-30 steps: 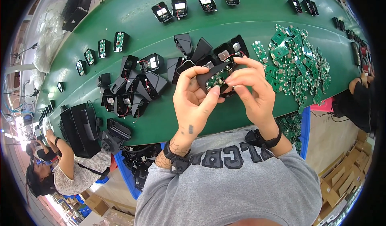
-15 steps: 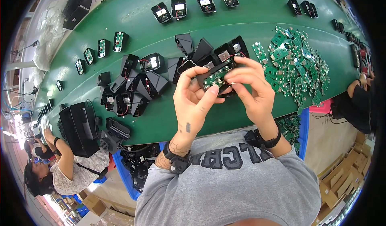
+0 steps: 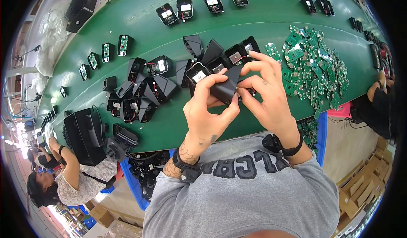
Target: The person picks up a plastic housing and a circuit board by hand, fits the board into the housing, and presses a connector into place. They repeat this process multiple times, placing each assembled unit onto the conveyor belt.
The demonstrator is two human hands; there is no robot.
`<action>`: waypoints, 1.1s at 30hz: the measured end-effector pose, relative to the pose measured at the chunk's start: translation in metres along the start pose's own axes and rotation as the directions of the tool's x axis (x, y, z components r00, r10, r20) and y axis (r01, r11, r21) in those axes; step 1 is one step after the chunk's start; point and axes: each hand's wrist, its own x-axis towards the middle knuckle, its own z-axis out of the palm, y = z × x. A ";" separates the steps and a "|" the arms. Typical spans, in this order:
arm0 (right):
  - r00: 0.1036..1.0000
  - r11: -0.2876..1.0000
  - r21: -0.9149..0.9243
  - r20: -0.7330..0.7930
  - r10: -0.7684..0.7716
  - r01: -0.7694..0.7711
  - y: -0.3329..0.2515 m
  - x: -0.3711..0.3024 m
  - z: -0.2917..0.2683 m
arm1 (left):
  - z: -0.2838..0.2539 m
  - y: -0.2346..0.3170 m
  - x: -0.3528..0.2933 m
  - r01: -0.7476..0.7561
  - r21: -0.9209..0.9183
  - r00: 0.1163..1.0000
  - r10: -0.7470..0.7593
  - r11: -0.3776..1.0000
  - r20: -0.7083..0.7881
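A black plastic housing (image 3: 227, 85) is held up between my two hands over the green table, its smooth outer side showing. My left hand (image 3: 207, 113) grips it from the left, thumb at the lower edge and fingers over the top. At its right edge, my right hand (image 3: 267, 89) pinches with thumb and index finger; a tiny pale bit shows there, too small to name. The circuit board side of the housing is turned out of sight. Just beyond my hands lie open black housings (image 3: 235, 56) with wires inside, and an open housing (image 3: 197, 75) with a white part.
A heap of green circuit boards (image 3: 311, 66) covers the right of the green table (image 3: 178, 130). Several housings (image 3: 146, 85) cluster left; others (image 3: 212, 2) stand in a far row. Blue bins (image 3: 137, 185) sit below the near edge. A co-worker (image 3: 76, 174) is at the left.
The housing has been turned over in my hands: its green board faced up before, and now its smooth black side shows. My right fingers have shifted to its right edge.
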 end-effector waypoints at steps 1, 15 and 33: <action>1.000 1.000 -0.001 -0.002 0.001 -0.001 0.000 0.001 -0.002 | 0.001 -0.001 0.001 -0.001 0.000 1.000 0.001 1.000 0.002; 0.991 0.976 0.191 0.100 0.084 -0.102 0.016 0.010 -0.009 | -0.004 0.006 0.003 0.323 -0.176 0.946 -0.313 0.930 0.082; 0.970 0.886 0.396 0.119 0.212 -0.242 0.014 0.003 -0.017 | 0.005 0.013 0.002 0.372 -0.316 0.928 -0.342 0.873 0.146</action>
